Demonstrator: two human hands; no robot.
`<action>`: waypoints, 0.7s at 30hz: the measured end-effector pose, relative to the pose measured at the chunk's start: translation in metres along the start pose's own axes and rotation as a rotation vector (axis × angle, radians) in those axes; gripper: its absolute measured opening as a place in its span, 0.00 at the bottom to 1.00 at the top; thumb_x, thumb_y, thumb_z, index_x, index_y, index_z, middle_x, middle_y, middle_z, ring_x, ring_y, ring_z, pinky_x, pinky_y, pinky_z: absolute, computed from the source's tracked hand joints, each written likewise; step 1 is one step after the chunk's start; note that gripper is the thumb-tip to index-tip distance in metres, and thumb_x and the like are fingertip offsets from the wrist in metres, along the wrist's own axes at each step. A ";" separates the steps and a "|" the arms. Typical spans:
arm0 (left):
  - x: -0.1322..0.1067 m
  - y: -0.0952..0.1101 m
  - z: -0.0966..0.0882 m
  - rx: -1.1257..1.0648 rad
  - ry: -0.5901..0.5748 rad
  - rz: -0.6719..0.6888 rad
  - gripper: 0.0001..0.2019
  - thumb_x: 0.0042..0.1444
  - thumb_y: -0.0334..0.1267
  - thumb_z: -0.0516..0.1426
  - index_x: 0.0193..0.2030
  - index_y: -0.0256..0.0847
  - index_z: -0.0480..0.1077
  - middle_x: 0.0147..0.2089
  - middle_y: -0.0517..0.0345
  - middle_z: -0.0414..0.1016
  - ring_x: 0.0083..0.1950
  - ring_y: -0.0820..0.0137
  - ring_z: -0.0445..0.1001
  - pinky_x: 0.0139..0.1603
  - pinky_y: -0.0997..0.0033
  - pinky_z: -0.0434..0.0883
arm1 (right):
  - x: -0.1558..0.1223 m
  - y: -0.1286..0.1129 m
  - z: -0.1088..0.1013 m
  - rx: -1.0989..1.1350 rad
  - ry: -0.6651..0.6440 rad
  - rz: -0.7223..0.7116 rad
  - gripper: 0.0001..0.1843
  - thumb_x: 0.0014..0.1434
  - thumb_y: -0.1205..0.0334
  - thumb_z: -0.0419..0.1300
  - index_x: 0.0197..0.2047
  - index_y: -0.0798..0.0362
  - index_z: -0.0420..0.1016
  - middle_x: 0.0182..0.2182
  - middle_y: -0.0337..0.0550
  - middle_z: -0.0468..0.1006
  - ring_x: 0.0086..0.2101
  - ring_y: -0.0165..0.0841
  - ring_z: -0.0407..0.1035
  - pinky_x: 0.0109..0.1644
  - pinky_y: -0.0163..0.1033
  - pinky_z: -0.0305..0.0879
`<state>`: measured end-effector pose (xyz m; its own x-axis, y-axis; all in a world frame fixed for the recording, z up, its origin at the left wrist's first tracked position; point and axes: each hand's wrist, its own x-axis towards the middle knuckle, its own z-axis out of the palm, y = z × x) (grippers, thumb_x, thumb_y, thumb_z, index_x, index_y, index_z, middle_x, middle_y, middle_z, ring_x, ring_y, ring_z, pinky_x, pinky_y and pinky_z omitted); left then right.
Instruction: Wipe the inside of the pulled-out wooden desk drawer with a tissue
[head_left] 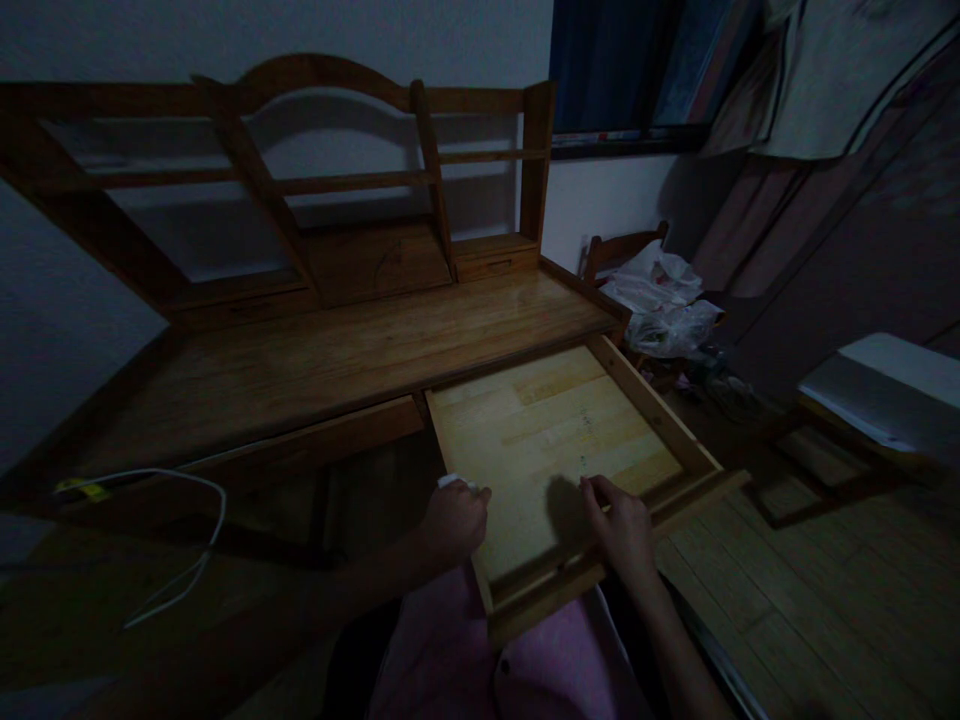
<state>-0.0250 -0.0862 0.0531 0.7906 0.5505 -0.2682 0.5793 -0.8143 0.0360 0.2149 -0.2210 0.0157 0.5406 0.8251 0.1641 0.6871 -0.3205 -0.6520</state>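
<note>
A wooden drawer [555,440] is pulled out from the desk, its light plank bottom bare apart from faint dark marks. My left hand [456,522] is closed at the drawer's left side, around a small white wad [453,481], perhaps tissue or cloth; most of it is hidden in the fist. Over the front part of the drawer, my right hand [619,522] has thumb and fingertips pinched together. Whatever sits between those fingertips, if anything, is too small and dark to make out. A shadow falls on the drawer bottom beside it.
The wooden desk [360,345] carries a shelf unit [431,180] at its back. A white cable [217,520] hangs over the left front edge. Plastic bags [664,295] are heaped on a chair at right. Farther right, a white box-like object [892,380] rests on a stool [806,490].
</note>
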 end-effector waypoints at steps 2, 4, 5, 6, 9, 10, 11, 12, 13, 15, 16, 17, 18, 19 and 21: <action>-0.007 0.014 0.005 0.003 -0.041 0.009 0.14 0.65 0.30 0.50 0.46 0.35 0.76 0.40 0.39 0.83 0.44 0.52 0.82 0.47 0.51 0.75 | 0.000 0.001 0.001 -0.016 0.008 -0.001 0.26 0.73 0.45 0.47 0.39 0.50 0.80 0.33 0.49 0.86 0.36 0.42 0.82 0.39 0.37 0.63; -0.015 0.027 0.011 -0.020 -0.076 0.045 0.13 0.65 0.32 0.50 0.46 0.35 0.77 0.41 0.40 0.84 0.45 0.52 0.83 0.47 0.50 0.75 | 0.000 0.002 0.001 -0.026 0.012 -0.003 0.26 0.73 0.44 0.47 0.39 0.50 0.80 0.32 0.48 0.85 0.35 0.42 0.82 0.38 0.37 0.62; -0.018 0.033 0.015 -0.040 -0.100 0.064 0.13 0.64 0.32 0.51 0.47 0.35 0.77 0.42 0.40 0.84 0.45 0.51 0.83 0.47 0.50 0.76 | 0.000 0.002 0.001 -0.029 0.014 -0.004 0.26 0.73 0.44 0.47 0.38 0.50 0.80 0.31 0.48 0.85 0.34 0.41 0.81 0.37 0.37 0.62; -0.021 0.038 0.019 -0.058 -0.127 0.081 0.13 0.64 0.33 0.52 0.47 0.34 0.77 0.43 0.40 0.84 0.46 0.51 0.83 0.48 0.50 0.76 | 0.000 0.002 0.001 -0.032 0.016 -0.004 0.26 0.73 0.44 0.47 0.38 0.49 0.80 0.31 0.48 0.85 0.34 0.41 0.81 0.37 0.37 0.62; -0.026 0.049 0.029 -0.063 -0.191 0.126 0.14 0.64 0.35 0.52 0.48 0.33 0.78 0.46 0.39 0.84 0.47 0.50 0.83 0.49 0.49 0.77 | 0.000 0.001 0.000 -0.038 0.019 0.001 0.26 0.73 0.44 0.47 0.38 0.49 0.80 0.31 0.47 0.85 0.33 0.41 0.81 0.36 0.37 0.61; -0.027 0.051 0.031 -0.063 -0.196 0.144 0.15 0.65 0.35 0.52 0.48 0.33 0.78 0.46 0.39 0.83 0.47 0.50 0.83 0.49 0.49 0.77 | 0.000 0.001 0.000 -0.037 0.013 0.002 0.25 0.73 0.44 0.47 0.38 0.49 0.79 0.31 0.47 0.85 0.33 0.41 0.81 0.36 0.37 0.61; -0.028 0.052 0.033 -0.067 -0.199 0.155 0.15 0.65 0.35 0.52 0.48 0.34 0.78 0.46 0.39 0.83 0.47 0.51 0.83 0.49 0.50 0.77 | -0.001 0.001 0.000 -0.035 0.006 0.004 0.25 0.73 0.44 0.47 0.38 0.49 0.79 0.31 0.47 0.85 0.33 0.41 0.81 0.36 0.37 0.61; -0.029 0.053 0.034 -0.071 -0.203 0.159 0.15 0.65 0.35 0.52 0.48 0.34 0.78 0.45 0.39 0.83 0.47 0.51 0.83 0.49 0.50 0.77 | -0.001 0.000 -0.001 -0.033 0.000 0.005 0.25 0.73 0.44 0.47 0.38 0.49 0.79 0.31 0.47 0.85 0.33 0.40 0.81 0.36 0.37 0.61; -0.029 0.053 0.034 -0.076 -0.208 0.158 0.15 0.66 0.36 0.52 0.48 0.34 0.78 0.45 0.39 0.83 0.47 0.51 0.83 0.50 0.50 0.77 | -0.001 0.000 -0.001 -0.032 -0.003 0.007 0.25 0.73 0.44 0.47 0.38 0.49 0.79 0.31 0.47 0.85 0.33 0.40 0.81 0.37 0.37 0.61; -0.030 0.051 0.034 -0.084 -0.218 0.148 0.15 0.65 0.35 0.52 0.48 0.34 0.78 0.45 0.38 0.83 0.48 0.50 0.83 0.50 0.49 0.77 | 0.000 0.000 -0.001 -0.030 0.000 0.008 0.25 0.73 0.44 0.47 0.38 0.49 0.79 0.32 0.47 0.86 0.34 0.41 0.81 0.37 0.37 0.61; -0.030 0.050 0.035 -0.091 -0.219 0.148 0.15 0.65 0.35 0.52 0.48 0.33 0.79 0.45 0.38 0.83 0.48 0.49 0.83 0.50 0.49 0.77 | 0.000 0.000 -0.001 -0.027 0.002 0.008 0.25 0.73 0.44 0.47 0.39 0.49 0.80 0.32 0.47 0.86 0.34 0.41 0.81 0.37 0.37 0.61; -0.030 0.049 0.035 -0.104 -0.215 0.149 0.15 0.65 0.35 0.51 0.48 0.34 0.79 0.45 0.37 0.83 0.48 0.49 0.83 0.50 0.49 0.77 | 0.000 0.000 -0.001 -0.022 0.002 0.008 0.25 0.74 0.44 0.47 0.39 0.49 0.80 0.33 0.48 0.86 0.35 0.41 0.81 0.38 0.37 0.62; -0.031 0.048 0.036 -0.126 -0.206 0.150 0.15 0.65 0.35 0.51 0.48 0.34 0.79 0.45 0.38 0.83 0.48 0.50 0.82 0.50 0.49 0.77 | 0.000 0.000 -0.001 -0.017 -0.002 0.007 0.26 0.74 0.44 0.47 0.40 0.50 0.80 0.33 0.48 0.86 0.35 0.41 0.82 0.38 0.37 0.62; -0.032 0.047 0.037 -0.153 -0.193 0.146 0.15 0.65 0.34 0.51 0.48 0.35 0.79 0.45 0.39 0.83 0.48 0.51 0.82 0.50 0.50 0.77 | 0.000 0.000 -0.001 -0.012 -0.006 0.007 0.26 0.74 0.44 0.47 0.40 0.50 0.80 0.33 0.48 0.86 0.35 0.41 0.82 0.38 0.37 0.62; -0.033 0.044 0.037 -0.211 -0.167 0.132 0.15 0.65 0.34 0.51 0.48 0.37 0.79 0.44 0.40 0.83 0.48 0.53 0.82 0.49 0.53 0.76 | 0.000 -0.001 -0.002 -0.004 -0.009 0.005 0.26 0.74 0.44 0.47 0.40 0.50 0.80 0.33 0.48 0.86 0.35 0.41 0.81 0.38 0.37 0.62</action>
<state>-0.0331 -0.1475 0.0278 0.8283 0.3899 -0.4023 0.5157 -0.8113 0.2754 0.2151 -0.2215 0.0174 0.5395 0.8278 0.1539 0.6865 -0.3266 -0.6497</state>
